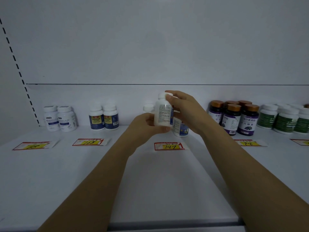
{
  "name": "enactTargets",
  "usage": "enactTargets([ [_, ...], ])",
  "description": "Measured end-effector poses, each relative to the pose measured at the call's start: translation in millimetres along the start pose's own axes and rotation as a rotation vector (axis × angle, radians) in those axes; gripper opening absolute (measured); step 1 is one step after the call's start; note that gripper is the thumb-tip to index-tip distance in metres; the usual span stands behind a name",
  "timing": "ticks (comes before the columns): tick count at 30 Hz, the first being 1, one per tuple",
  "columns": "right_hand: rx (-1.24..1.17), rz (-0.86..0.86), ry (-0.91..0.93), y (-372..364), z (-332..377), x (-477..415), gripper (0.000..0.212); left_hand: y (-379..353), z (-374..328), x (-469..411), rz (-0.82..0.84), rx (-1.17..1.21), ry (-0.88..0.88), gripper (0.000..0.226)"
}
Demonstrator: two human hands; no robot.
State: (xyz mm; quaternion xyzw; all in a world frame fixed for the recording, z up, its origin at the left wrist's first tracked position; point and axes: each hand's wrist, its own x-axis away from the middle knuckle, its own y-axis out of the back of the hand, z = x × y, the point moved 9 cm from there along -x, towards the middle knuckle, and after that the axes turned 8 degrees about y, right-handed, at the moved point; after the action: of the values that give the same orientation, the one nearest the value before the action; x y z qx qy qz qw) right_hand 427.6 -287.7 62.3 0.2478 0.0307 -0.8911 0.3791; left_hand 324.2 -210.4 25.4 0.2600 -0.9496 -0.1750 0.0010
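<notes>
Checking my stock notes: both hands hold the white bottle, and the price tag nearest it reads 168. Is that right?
No. The head view shows the left hand and right hand holding the white bottle, but the nearest price tag reads 147; the 168 tag lies further left.

Five price tags [168, 146], five copper-capped bottles [247, 122], two white-labelled bottles [66, 119] (far left), one held bottle [161, 114].

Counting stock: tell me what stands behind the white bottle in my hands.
Behind the held bottle, a white cap shows at left and a blue-labelled bottle at lower right, both on the shelf. The left hand, right hand and bottle cover any others.
</notes>
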Motion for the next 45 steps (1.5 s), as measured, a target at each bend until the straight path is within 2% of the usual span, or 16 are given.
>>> enactTargets([
  [5,0.084,-0.016,0.034,-0.4,3.8,2.5,0.041,8.6,-4.9,2.4,-0.132,-0.060,-0.054,0.041],
  [8,-0.034,-0.033,0.009,5.4,2.0,0.6,0.039,6.3,-5.5,2.2,-0.080,-0.013,-0.029,0.036],
  [11,-0.147,0.024,-0.017,3.2,0.6,-0.5,0.036,-0.2,-4.0,3.6,0.004,0.001,0.006,0.043],
  [15,-0.208,0.114,0.017,-7.9,6.2,1.8,0.035,3.0,-5.2,5.2,-0.041,-0.015,-0.018,0.047],
  [17,-0.181,0.085,0.026,-6.9,7.5,1.7,0.037,9.8,-6.1,4.7,-0.126,-0.029,-0.035,0.044],
  [21,0.041,0.030,0.070,-6.5,7.8,2.7,0.037,13.7,-8.1,7.1,-0.245,-0.129,-0.069,0.049],
  [23,0.015,0.014,0.074,-2.4,7.8,1.9,0.033,12.3,-9.4,6.6,-0.228,-0.113,-0.071,0.049],
  [28,-0.210,0.051,0.029,1.4,9.3,1.0,0.039,2.5,-7.9,4.3,-0.021,-0.012,-0.018,0.046],
  [30,-0.213,0.094,0.021,-5.3,10.1,2.8,0.037,4.8,-7.5,4.5,-0.043,-0.015,-0.025,0.046],
  [34,-0.032,0.068,0.041,-9.8,9.0,5.4,0.034,10.8,-11.3,7.0,-0.150,-0.044,-0.079,0.048],
  [40,-0.111,0.009,0.025,6.4,8.4,2.7,0.041,5.4,-8.4,3.0,-0.043,0.004,-0.028,0.047],
  [45,-0.066,0.078,0.067,-3.5,14.7,7.5,0.042,9.9,-5.9,0.6,-0.100,0.007,-0.064,0.046],
])
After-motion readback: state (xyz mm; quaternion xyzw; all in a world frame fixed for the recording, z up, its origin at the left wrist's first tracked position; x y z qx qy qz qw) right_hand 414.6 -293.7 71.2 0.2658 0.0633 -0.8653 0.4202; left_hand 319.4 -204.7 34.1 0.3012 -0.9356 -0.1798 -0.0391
